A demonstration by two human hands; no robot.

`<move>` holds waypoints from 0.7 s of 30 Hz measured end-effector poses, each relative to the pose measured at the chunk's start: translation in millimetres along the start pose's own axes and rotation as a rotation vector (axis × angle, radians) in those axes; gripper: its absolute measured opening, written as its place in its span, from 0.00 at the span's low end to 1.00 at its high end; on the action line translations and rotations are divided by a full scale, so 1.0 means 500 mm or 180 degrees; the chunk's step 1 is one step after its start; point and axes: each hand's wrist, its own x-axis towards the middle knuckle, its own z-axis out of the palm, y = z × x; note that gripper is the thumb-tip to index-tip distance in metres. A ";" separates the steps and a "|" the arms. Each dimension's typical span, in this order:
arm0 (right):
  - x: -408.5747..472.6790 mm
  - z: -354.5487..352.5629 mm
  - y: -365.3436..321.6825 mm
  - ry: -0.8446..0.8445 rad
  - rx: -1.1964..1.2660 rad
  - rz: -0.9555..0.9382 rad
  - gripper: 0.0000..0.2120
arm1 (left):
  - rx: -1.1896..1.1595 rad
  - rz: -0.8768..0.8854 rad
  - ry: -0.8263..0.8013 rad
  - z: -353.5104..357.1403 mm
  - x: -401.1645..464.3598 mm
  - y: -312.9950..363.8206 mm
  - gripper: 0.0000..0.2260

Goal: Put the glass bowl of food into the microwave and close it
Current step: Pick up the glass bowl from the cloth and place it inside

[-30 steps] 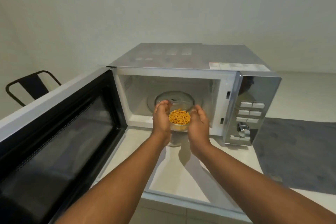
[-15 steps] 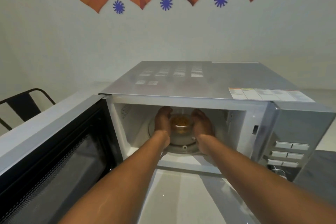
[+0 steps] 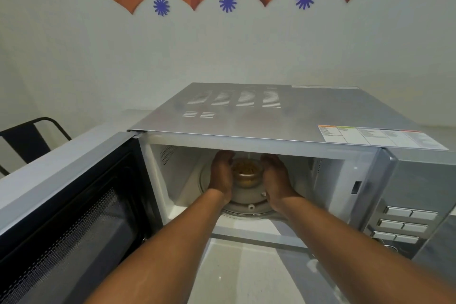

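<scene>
A small glass bowl [image 3: 247, 175] of orange-yellow food sits inside the silver microwave [image 3: 271, 111], on or just above the glass turntable [image 3: 249, 208]. My left hand [image 3: 220, 175] cups its left side and my right hand [image 3: 276, 179] its right side; both reach into the cavity. The microwave door [image 3: 69, 205] with its dark mesh window is swung wide to the left. The top edge of the cavity hides my fingertips and the bowl's far rim.
The control panel [image 3: 404, 224] with buttons is at the right of the cavity. The microwave stands on a white counter [image 3: 246, 276] against a white wall. A black metal chair [image 3: 27, 140] stands behind the door at the left.
Both hands carried the bowl from in front of the microwave into the cavity over the turntable. My head moved closer and higher, so the microwave's top fills more of the view.
</scene>
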 end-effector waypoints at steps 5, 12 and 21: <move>0.006 -0.003 0.012 -0.0070 -0.0045 0.0063 0.13 | 0.0036 0.0064 0.0002 -0.003 0.000 -0.002 0.14; -0.024 -0.012 0.014 0.0082 -0.0342 -0.0023 0.24 | 0.0807 0.0076 0.0408 -0.013 -0.023 0.020 0.19; -0.175 -0.120 -0.058 -0.0581 -0.2487 -0.1369 0.15 | 0.4095 0.1920 0.0948 -0.077 -0.196 0.125 0.08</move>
